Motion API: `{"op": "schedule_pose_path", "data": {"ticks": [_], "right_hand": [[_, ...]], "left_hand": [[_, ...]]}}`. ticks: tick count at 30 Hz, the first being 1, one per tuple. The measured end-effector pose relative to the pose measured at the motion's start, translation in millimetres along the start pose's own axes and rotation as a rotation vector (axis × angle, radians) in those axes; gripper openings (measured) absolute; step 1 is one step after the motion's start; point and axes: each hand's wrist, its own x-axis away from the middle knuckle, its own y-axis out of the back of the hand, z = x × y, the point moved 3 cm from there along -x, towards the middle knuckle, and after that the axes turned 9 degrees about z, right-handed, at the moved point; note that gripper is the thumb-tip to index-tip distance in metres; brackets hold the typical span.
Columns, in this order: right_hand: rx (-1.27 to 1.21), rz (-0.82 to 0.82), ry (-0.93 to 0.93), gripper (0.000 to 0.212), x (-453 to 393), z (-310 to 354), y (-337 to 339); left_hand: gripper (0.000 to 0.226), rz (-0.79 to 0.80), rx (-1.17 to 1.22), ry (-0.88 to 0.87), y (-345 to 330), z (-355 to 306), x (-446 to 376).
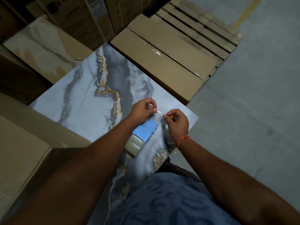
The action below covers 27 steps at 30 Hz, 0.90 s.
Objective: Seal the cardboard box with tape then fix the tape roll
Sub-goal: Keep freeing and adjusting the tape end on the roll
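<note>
A blue tape dispenser [146, 131] with a roll of clear tape [134, 146] lies on a marble-patterned slab [84, 95], just below my hands. My left hand [142, 111] pinches a thin clear strip of tape [157, 111] between thumb and finger. My right hand [176, 121], with an orange thread on the wrist, has its fingertips pinched close to the strip's other end; whether it touches the strip is unclear. A cardboard box [162, 62] with clear tape along its centre seam sits beyond the slab.
A wooden pallet [203, 28] lies behind the taped box. Stacked cartons [78, 18] fill the back left. An open carton [24, 151] stands at my left. Grey concrete floor [251, 103] spreads to the right.
</note>
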Motion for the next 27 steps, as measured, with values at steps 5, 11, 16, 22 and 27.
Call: {"op": "schedule_pose_path", "data": {"ticks": [5, 11, 16, 22, 27], "right_hand": [[-0.022, 0.006, -0.046, 0.005, -1.5, -1.5, -1.2], [-0.028, 0.016, -0.085, 0.01, 0.4, 0.7, -1.1], [-0.004, 0.044, -0.082, 0.014, 1.0, 4.1, -1.0], [0.099, 0.047, -0.059, 0.019, 3.5, 7.5, -5.9], [0.15, 0.057, -0.061, 0.015, 4.3, 14.3, -8.8]], "left_hand": [[0.017, -0.012, -0.113, -0.019, 1.0, -3.0, -1.1], [0.023, 0.022, -0.212, -0.029, 3.9, -5.3, 2.8], [0.022, 0.001, -0.275, -0.047, 4.8, -10.1, 6.1], [0.016, 0.012, -0.41, -0.095, 6.6, -16.0, 8.6], [0.009, 0.037, -0.498, -0.112, 7.5, -19.6, 9.9]]}}
